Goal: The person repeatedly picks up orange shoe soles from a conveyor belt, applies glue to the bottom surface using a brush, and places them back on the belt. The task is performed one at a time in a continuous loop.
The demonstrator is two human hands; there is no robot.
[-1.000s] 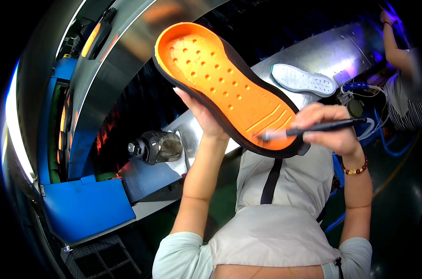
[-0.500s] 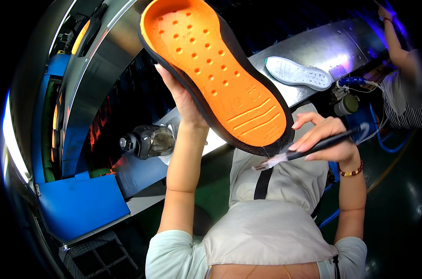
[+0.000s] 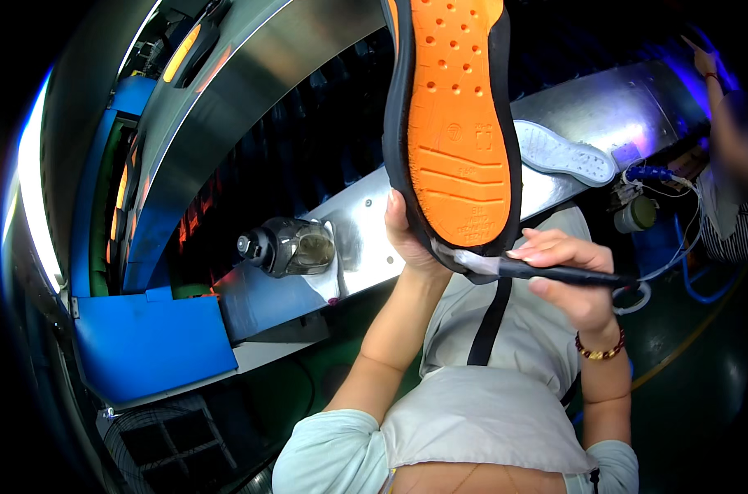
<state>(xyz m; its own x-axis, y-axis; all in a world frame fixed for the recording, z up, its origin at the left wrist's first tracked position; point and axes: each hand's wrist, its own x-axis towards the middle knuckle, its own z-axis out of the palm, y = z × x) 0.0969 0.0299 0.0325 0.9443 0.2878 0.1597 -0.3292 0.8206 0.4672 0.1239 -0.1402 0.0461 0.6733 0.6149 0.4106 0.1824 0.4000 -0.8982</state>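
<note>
A shoe sole (image 3: pixel 460 177) with a black outer wall and an orange, dimpled inner face is held upright in front of me. My left hand (image 3: pixel 419 247) grips it low on its left side, thumb on the black edge, other fingers largely hidden behind. Between the thumb and fingers of my right hand (image 3: pixel 575 280) is a brush (image 3: pixel 555 272) with a black handle, lying nearly level. Its pale bristles touch the black wall at the sole's lower end. A cable trails from the handle's far end.
A metal bench (image 3: pixel 365 218) runs behind, bearing a dark-capped clear bottle (image 3: pixel 295 247) on a white cloth and a pale sole (image 3: pixel 563 155). A machine with a blue box (image 3: pixel 156 350) stands left. At right are a lidded jar (image 3: pixel 636 215) and another person's arm (image 3: pixel 732 132).
The sole has moved right and turned more upright, with my left hand now nearer its lower end. The brush has swung level, and its bristles have come onto the sole's lower wall.
</note>
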